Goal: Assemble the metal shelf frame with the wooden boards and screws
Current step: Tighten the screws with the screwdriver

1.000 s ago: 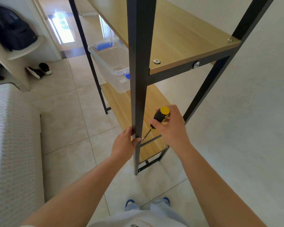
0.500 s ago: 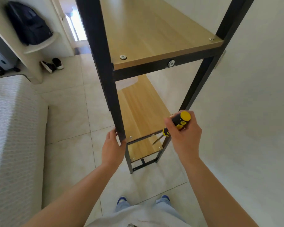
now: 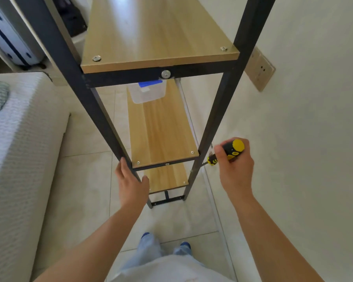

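Shelf frame stands upright on tiled floor beside wall; three wooden boards seated, screws visible at corners. Left hand wraps near-left post, steadying. Right hand grips yellow-black screwdriver, tip at near-right post just below middle board. Step, judged: tightening side screw, assembly nearly done. Next: seat tip squarely in screw head, turn while left hand braces frame.

White textured bed at left, wall socket plate at right, suitcase top left.
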